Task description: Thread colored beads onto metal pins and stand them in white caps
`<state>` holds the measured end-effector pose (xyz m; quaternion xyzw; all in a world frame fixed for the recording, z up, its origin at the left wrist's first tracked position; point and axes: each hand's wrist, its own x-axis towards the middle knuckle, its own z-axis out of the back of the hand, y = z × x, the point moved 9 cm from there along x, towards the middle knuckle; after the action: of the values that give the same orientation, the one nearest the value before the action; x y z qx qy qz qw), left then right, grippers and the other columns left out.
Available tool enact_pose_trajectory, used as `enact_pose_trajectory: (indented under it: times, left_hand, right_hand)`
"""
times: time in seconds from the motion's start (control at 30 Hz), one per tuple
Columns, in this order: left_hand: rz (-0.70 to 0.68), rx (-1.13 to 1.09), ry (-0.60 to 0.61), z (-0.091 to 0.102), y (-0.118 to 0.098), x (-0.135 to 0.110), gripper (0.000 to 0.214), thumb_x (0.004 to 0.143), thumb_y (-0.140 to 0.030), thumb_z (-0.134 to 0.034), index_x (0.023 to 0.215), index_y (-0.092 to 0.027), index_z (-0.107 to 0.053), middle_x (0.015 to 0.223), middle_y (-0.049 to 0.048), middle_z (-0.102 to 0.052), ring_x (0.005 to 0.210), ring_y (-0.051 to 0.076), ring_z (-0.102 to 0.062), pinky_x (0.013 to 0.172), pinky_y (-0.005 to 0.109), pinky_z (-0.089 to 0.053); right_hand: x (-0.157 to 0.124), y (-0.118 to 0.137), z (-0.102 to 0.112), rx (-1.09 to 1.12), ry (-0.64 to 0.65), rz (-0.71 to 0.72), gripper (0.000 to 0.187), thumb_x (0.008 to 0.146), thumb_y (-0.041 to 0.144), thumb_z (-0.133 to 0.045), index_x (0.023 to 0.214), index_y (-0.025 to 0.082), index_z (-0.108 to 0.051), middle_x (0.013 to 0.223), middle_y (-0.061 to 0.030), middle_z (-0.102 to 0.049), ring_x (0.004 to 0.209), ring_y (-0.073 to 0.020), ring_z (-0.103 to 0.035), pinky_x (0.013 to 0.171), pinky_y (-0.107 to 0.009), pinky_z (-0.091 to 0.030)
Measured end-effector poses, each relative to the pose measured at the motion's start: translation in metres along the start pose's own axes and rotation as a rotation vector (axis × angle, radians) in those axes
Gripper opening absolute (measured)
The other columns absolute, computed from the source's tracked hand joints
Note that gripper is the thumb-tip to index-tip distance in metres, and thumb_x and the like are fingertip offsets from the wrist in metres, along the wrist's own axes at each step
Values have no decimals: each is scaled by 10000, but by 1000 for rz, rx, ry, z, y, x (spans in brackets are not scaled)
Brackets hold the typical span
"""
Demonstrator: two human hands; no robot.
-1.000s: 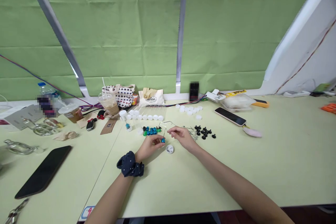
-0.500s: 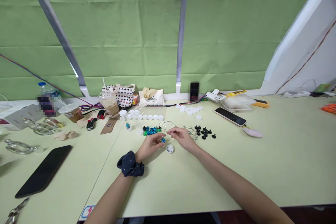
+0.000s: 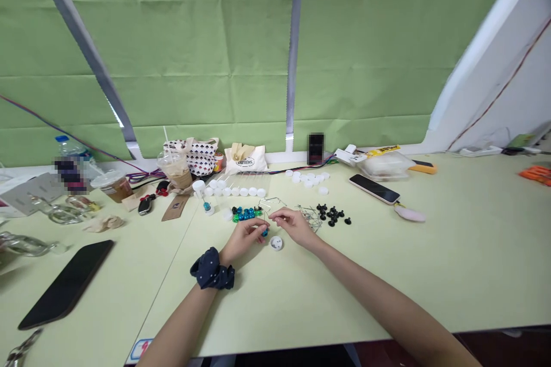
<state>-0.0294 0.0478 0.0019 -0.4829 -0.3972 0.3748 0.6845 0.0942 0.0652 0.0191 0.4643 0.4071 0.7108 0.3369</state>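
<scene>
Head view, table [image 3: 430,264] room toward front edge [image 3: 275,348], left hand [image 3: 246,235] pinching blue bead [image 3: 264,233], wire [image 3: 265,218] upright, right hand's [image 3: 297,227] hold unclear.

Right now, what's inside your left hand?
Between the fingertips of my left hand there's a shiny blue bead, with a thin wire standing up above it. My fingers cover part of the bead, so you can't see that bit.
</scene>
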Motion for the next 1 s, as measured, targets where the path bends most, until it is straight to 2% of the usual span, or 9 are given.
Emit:
enact_pose_trajectory:
  times: [0.13,0.23,0.3,0.4,0.47,0.53,0.73,0.87,1.0]
  left_hand:
    - [6,-3,-38,4,2,1,333,815,-420,-543,928,-128,-653,827,71,-636,608,139,-598,603,278,-500]
    - [26,-9,-94,12,6,3,341,800,-437,-556,893,-128,-666,808,70,-654,608,145,-600,600,276,-497]
    - [43,-16,-132,18,9,3,358,787,-458,-563,879,-130,-673,823,77,-670,625,159,-613,602,282,-498]
    - [54,-27,-180,25,14,4,374,771,-475,-575,884,-135,-680,857,85,-680,650,172,-625,611,289,-501]
    - [52,-31,-202,28,17,4,383,762,-482,-583,892,-136,-684,857,85,-684,653,173,-625,613,290,-502]
    - [55,-33,-215,30,19,3,399,754,-493,-587,898,-135,-688,851,86,-687,653,175,-626,612,290,-503]
    - [65,-35,-260,34,20,3,425,726,-512,-606,894,-133,-697,828,86,-699,629,177,-629,597,296,-502]
    - [63,-56,-291,38,20,2,418,731,-503,-603,900,-133,-699,871,87,-698,641,174,-637,605,295,-506]
    - [68,-93,-316,43,21,1,429,730,-499,-609,920,-125,-695,910,96,-689,669,182,-653,636,308,-517]
  right_hand:
    - [3,0,2,24,12,-2,253,847,335,-504,1005,209,-656,907,-57,-638,790,-149,-581,687,-274,-468]
    - [9,-7,26,-47,-47,-8,264,872,316,-452,1035,201,-625,930,-56,-640,779,-144,-576,696,-281,-460]
    - [11,-14,53,-245,-125,2,234,875,268,-434,977,196,-631,978,-62,-626,827,-158,-564,716,-294,-441]
    - [12,-33,90,-737,-190,-71,196,827,142,-476,901,188,-652,960,-80,-617,924,-209,-513,803,-360,-360]
    - [12,-49,102,-969,-149,-155,174,809,125,-508,842,191,-666,935,-92,-614,963,-243,-478,811,-391,-307]
    - [12,-60,106,-1082,-106,-210,172,821,140,-509,794,197,-668,915,-95,-610,963,-253,-460,796,-396,-275]
    - [15,-49,88,-1091,-94,-149,184,872,194,-468,846,208,-650,945,-87,-602,947,-234,-455,780,-369,-252]
    - [21,-36,50,-1004,30,-11,168,868,179,-490,953,225,-628,992,-72,-596,983,-219,-455,795,-346,-253]
    - [35,-40,13,-974,193,8,152,843,152,-532,945,219,-623,1012,-73,-580,1012,-213,-440,807,-348,-235]
